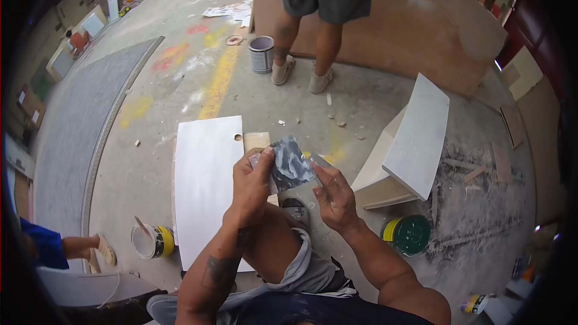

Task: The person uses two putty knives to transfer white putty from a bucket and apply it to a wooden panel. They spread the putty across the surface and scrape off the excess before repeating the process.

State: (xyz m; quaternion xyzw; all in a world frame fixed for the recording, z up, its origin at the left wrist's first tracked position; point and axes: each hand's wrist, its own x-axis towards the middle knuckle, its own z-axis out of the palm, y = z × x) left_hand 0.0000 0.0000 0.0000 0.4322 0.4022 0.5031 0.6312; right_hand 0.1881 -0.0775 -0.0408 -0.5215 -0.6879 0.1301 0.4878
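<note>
Before my chest, a dark, flat square piece [292,164] with white smears stands tilted between my hands. My left hand [251,180] is closed on its left edge, thumb on top. At its right side, the thumb and fingers of my right hand [333,195] pinch a thin flat grey piece [322,160], whose edge comes right up to the dark square. Below my left forearm lies a white panel [208,186] with a small round hole near its far right corner. A strip of pale wood [257,139] shows beside that panel.
A white-topped angled wooden piece [415,138] stands at right, near a green-topped can [414,235]. A yellow-and-black bucket [162,241] with a stick is at left. Ahead, a person [325,6] stands by a grey bucket [262,54] and large brown board [409,36]. Another person's leg [78,245] shows at left.
</note>
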